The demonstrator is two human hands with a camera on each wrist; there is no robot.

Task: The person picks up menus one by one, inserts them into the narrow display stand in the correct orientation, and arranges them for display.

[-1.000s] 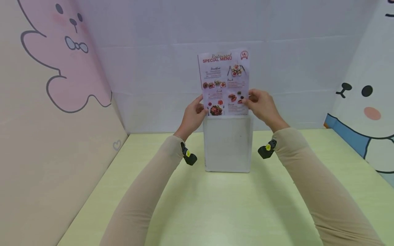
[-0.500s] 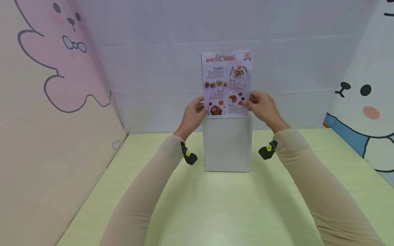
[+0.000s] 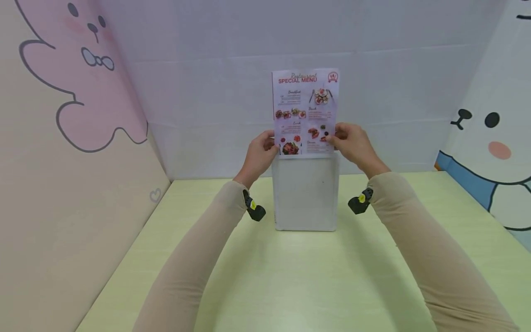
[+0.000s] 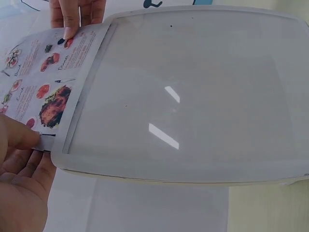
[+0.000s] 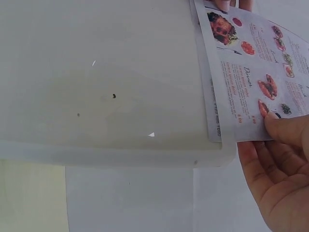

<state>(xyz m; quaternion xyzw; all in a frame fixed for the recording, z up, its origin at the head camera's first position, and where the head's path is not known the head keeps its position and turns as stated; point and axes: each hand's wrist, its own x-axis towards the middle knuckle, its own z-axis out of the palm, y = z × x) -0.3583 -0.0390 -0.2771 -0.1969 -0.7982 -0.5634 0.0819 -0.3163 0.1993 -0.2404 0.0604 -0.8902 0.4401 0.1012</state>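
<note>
A printed restaurant menu sheet (image 3: 306,99) stands upright above a white display frame (image 3: 306,196) with a glossy front. My left hand (image 3: 258,157) pinches the menu's lower left edge, thumb in front and fingers behind. On the opposite edge my right hand (image 3: 356,146) pinches it the same way. In the right wrist view the bottom strip of the menu (image 5: 256,72) passes behind the rim of the frame (image 5: 120,157) and shows inside it. In the left wrist view the menu (image 4: 48,87) meets the frame's top rim; how deep it sits there I cannot tell.
The frame stands on a pale yellow-green table (image 3: 290,276), near a white back wall (image 3: 199,92). A pink cartoon wall panel (image 3: 74,69) is at left, and a white bear panel (image 3: 489,115) at right. Small black cameras are strapped to both wrists.
The menu has shifted slightly right and straightened over the frame, its lower edge settling a little lower against the rim. Both hands keep their pinch, nearly in place.
</note>
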